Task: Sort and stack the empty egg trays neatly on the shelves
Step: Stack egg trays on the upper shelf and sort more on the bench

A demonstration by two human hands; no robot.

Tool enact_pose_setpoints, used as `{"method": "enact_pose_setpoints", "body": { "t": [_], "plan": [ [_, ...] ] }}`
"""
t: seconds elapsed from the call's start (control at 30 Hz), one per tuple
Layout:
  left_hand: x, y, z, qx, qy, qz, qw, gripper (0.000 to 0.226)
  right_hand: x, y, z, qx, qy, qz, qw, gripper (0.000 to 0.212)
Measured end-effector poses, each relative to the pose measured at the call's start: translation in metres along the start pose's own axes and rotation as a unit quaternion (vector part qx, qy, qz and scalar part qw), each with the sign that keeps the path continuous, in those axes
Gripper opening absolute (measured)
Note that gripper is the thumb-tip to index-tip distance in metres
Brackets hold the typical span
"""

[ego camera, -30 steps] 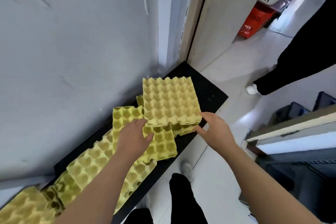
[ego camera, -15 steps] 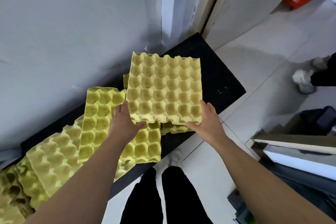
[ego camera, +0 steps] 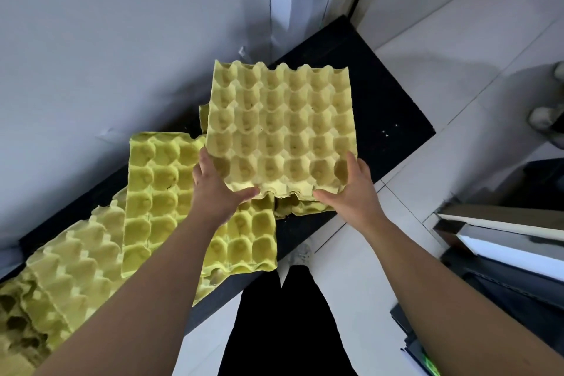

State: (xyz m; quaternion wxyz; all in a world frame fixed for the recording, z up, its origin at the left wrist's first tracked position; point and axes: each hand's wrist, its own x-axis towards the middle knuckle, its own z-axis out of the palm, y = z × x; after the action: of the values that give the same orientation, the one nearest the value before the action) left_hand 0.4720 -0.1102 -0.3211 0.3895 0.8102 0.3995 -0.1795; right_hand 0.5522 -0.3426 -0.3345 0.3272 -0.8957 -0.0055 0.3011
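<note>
Pale buttery yellow egg tray point(ego camera: 280, 128) over the black shelf point(ego camera: 381, 107), neat grid of round cups all over. Limier, greener yellow second tray point(ego camera: 158, 192) mid-shelf, same cup grid. Duller yellow pile point(ego camera: 76, 253) at the shelf's left end, bumpy peaks, olive-dark holes. Tiny white specks at the shelf's right end. Pale grey-blue wall point(ego camera: 122, 40) behind the shelf. White floor tiles point(ego camera: 457, 55) with thin dark grout lines in front of it, plus black trousers point(ego camera: 290, 330).

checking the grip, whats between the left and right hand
In the head view, the near edge of the top egg tray spans the gap between the left hand and the right hand, each gripping a corner.
</note>
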Motion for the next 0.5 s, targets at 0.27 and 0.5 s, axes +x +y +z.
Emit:
{"method": "enact_pose_setpoints", "body": {
  "t": [0.27, 0.5],
  "plan": [
    [-0.007, 0.02, -0.029, -0.034, 0.021, 0.042, 0.998, 0.127, -0.009, -0.024, -0.024, 0.032, 0.05, -0.012, 0.998, 0.094],
    [-0.039, 0.037, -0.069, -0.05, 0.053, 0.074, 0.995, 0.123, -0.04, -0.062, -0.043, 0.033, 0.082, -0.048, 0.995, 0.093]
  ]
}}
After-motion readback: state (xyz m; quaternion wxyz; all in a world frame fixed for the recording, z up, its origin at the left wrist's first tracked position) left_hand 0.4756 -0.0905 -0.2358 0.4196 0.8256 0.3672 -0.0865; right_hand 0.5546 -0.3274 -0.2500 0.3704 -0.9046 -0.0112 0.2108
